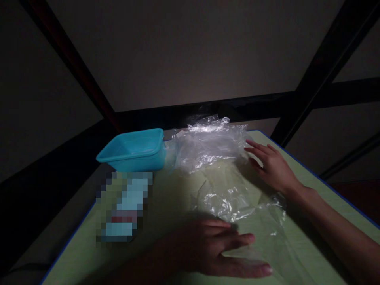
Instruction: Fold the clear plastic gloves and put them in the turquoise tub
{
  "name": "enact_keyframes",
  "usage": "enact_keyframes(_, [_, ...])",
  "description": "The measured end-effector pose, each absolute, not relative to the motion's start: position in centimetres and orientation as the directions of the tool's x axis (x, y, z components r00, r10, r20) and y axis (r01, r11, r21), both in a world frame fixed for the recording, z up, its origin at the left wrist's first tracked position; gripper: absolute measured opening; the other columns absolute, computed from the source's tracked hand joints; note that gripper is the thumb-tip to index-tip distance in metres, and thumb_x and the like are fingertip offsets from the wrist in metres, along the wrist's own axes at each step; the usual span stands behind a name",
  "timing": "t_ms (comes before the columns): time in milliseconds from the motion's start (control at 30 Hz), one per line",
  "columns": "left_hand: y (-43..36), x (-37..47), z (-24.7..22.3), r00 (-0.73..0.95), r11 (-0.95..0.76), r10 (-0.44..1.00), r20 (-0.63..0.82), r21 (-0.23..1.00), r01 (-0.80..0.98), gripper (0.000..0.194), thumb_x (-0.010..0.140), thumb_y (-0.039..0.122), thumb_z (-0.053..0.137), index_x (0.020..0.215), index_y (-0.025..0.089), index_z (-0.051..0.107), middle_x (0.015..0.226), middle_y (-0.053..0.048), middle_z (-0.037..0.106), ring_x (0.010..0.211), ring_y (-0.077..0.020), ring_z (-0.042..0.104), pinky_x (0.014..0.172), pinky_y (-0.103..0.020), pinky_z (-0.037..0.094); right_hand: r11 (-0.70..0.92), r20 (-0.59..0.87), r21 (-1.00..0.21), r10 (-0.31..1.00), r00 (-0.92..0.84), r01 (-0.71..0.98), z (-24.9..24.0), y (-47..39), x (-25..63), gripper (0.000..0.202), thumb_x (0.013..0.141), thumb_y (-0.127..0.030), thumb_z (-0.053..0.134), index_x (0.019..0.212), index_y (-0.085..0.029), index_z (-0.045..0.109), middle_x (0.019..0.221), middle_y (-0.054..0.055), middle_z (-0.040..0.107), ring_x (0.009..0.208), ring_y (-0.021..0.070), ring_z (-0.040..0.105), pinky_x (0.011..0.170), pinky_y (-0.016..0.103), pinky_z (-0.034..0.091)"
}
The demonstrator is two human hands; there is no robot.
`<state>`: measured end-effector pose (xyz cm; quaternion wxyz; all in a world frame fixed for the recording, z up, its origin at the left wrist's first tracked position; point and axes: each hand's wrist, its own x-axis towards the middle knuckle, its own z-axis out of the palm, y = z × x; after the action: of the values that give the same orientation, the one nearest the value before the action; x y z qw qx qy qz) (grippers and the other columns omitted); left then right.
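Observation:
Clear plastic bags lie on the light green table. One crinkled clear bag (227,202) is spread in the middle, its edge running toward the near right. My left hand (219,247) is over its near side, fingers apart and holding nothing; whether it touches the plastic I cannot tell. Farther back sits a pile of clear plastic bags (210,146), shiny and creased. At the right side of that pile is my right hand (271,166), its fingers spread and the fingertips close to the plastic, with nothing gripped.
A turquoise plastic basket (139,162) stands at the back left, beside the pile. In front of it lies a pixelated pale blue object (130,202). The table (175,194) has a blue edge, and a wall with dark beams rises behind it.

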<state>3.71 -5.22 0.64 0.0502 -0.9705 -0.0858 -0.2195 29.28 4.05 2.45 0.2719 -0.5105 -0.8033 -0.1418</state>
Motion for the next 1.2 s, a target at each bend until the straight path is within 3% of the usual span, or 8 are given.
enact_keyframes(100, [-5.0,3.8,1.2,0.844,-0.989,0.092,0.529,-0.048,0.138,0.032,0.087,0.023,0.053,0.119,0.028,0.053,0.115,0.0,0.065,0.092,-0.0109,0.064,0.088,-0.025,0.05,0.518,0.651,-0.098,0.679,-0.339,0.85,2.9,3.5,28.8,0.026,0.085,-0.018,0.04,0.098,-0.013,0.062,0.117,0.016,0.061,0.103,0.0283,0.06,0.089,0.051,0.046])
enact_keyframes(200, [-4.6,3.9,1.6,0.802,-0.989,0.09,0.591,-0.039,0.139,0.027,0.085,0.018,0.056,0.112,0.02,0.057,0.107,-0.003,0.069,0.088,-0.0133,0.066,0.084,-0.025,0.052,0.646,0.62,-0.079,0.628,-0.47,0.759,3.2,2.5,27.6,0.026,0.087,-0.016,0.039,0.097,-0.013,0.063,0.112,0.015,0.064,0.098,0.0249,0.062,0.082,0.043,0.052])
enact_keyframes(367, [-4.5,4.0,1.6,0.779,-0.991,0.098,0.619,-0.011,0.133,0.024,0.084,0.015,0.056,0.108,0.016,0.059,0.101,-0.006,0.07,0.084,-0.0144,0.068,0.084,-0.025,0.052,0.806,0.423,-0.044,0.55,-0.72,0.59,2.7,1.1,25.0,0.034,0.093,-0.022,0.036,0.115,-0.008,0.057,0.12,0.015,0.06,0.109,0.0238,0.057,0.096,0.045,0.044])
enact_keyframes(567, [-3.8,3.8,1.4,0.759,-0.981,0.107,0.642,-0.057,0.187,0.022,0.086,0.015,0.054,0.108,0.017,0.053,0.095,-0.007,0.071,0.087,-0.0148,0.066,0.087,-0.029,0.05,0.82,0.23,-0.23,0.569,-0.79,0.524,1.2,1.0,24.1,0.051,0.093,-0.035,0.04,0.137,-0.011,0.035,0.14,0.014,0.041,0.13,0.0214,0.035,0.105,0.042,0.035])
enact_keyframes(667, [-2.8,3.4,0.9,0.732,-0.946,0.211,0.648,-0.054,0.32,0.027,0.087,0.009,0.046,0.114,0.014,0.046,0.1,-0.01,0.069,0.097,-0.0166,0.062,0.093,-0.034,0.046,0.787,0.183,-0.299,0.603,-0.776,0.54,0.8,1.1,24.1,0.056,0.092,-0.039,0.039,0.14,-0.011,0.029,0.144,0.016,0.032,0.132,0.0215,0.03,0.106,0.041,0.034])
enact_keyframes(833, [-1.5,2.9,-0.3,0.59,-0.801,0.504,0.631,0.088,0.592,0.04,0.084,0.009,0.043,0.124,0.011,0.038,0.107,-0.013,0.064,0.101,-0.0204,0.059,0.096,-0.042,0.042,0.772,0.138,-0.311,0.614,-0.777,0.554,0.9,1.1,24.1,0.06,0.092,-0.044,0.036,0.139,-0.006,0.03,0.145,0.018,0.028,0.133,0.0228,0.027,0.107,0.041,0.031])
enact_keyframes(1033, [-0.9,2.5,-0.8,0.457,-0.689,0.626,0.631,0.174,0.703,0.023,0.081,0.009,0.048,0.102,0.016,0.055,0.104,-0.01,0.064,0.1,-0.0213,0.058,0.097,-0.045,0.04,0.768,0.124,-0.29,0.622,-0.773,0.571,0.9,1.1,23.9,0.059,0.092,-0.045,0.035,0.137,-0.006,0.034,0.144,0.017,0.031,0.133,0.0224,0.029,0.107,0.041,0.03])
enact_keyframes(1200, [-0.6,2.1,-0.5,0.36,-0.667,0.627,0.69,0.237,0.707,0.015,0.081,0.009,0.047,0.083,0.018,0.06,0.095,-0.006,0.066,0.09,-0.0186,0.06,0.096,-0.045,0.038,0.772,0.102,-0.268,0.618,-0.779,0.577,1.0,1.0,23.9,0.06,0.093,-0.044,0.034,0.137,-0.004,0.034,0.144,0.018,0.031,0.133,0.0226,0.027,0.108,0.04,0.029])
